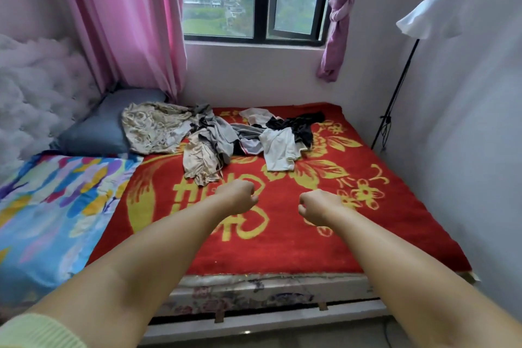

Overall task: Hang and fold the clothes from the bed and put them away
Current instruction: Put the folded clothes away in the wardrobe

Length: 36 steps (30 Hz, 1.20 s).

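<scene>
Our fisted, empty left hand (pixel 237 196) sits nearer the beige garment (pixel 202 162) just above; right hand (pixel 317 206) likewise curled.

I see a red blanket (pixel 282 234) with yellow flowers and lettering across the bed. On its far part lies a heap of clothes (pixel 226 135): a beige garment (pixel 152 127) with a pale swirl pattern on the left, grey pieces in the middle, a white top (pixel 279 150) and a black piece (pixel 299 124) to the right. Left of the blanket a light blue quilt (pixel 50 206) carries pink, yellow and purple strokes. The pillow (pixel 99 130) is slate blue, the curtain (pixel 127 17) pink, the lampshade (pixel 426 20) white on a black stand. My near left sleeve (pixel 36 333) is pale green.
</scene>
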Each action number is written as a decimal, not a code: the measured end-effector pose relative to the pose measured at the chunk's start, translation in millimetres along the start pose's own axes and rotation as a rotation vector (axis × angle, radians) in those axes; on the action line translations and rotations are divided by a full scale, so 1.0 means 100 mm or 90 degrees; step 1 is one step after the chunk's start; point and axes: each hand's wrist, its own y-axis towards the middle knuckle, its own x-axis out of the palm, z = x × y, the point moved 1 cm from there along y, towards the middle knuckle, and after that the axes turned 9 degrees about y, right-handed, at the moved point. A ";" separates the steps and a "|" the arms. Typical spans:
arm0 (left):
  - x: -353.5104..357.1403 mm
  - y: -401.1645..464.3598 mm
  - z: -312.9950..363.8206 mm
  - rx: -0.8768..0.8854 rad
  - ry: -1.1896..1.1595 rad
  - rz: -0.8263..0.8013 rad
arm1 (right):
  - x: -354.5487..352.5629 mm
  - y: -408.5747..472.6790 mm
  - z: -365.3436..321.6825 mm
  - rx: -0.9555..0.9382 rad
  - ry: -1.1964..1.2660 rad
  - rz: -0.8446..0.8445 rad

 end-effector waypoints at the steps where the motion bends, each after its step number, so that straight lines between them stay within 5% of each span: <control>1: -0.04 0.22 -0.02 0.003 0.002 0.005 | -0.05 0.17 0.07 0.013 0.004 0.002; 12: 0.25 1.81 0.21 0.079 0.035 -0.065 | 0.12 1.42 1.00 0.112 0.038 -0.055; 22: 0.70 3.61 0.74 0.008 0.004 -0.170 | 0.53 3.13 2.16 0.076 0.089 -0.139; 29: 1.49 4.66 1.08 -0.010 -0.004 -0.236 | 1.19 4.35 2.70 0.030 0.079 -0.211; 36: 2.20 5.80 1.00 -0.002 -0.014 -0.236 | 2.10 5.42 2.72 0.000 0.152 -0.174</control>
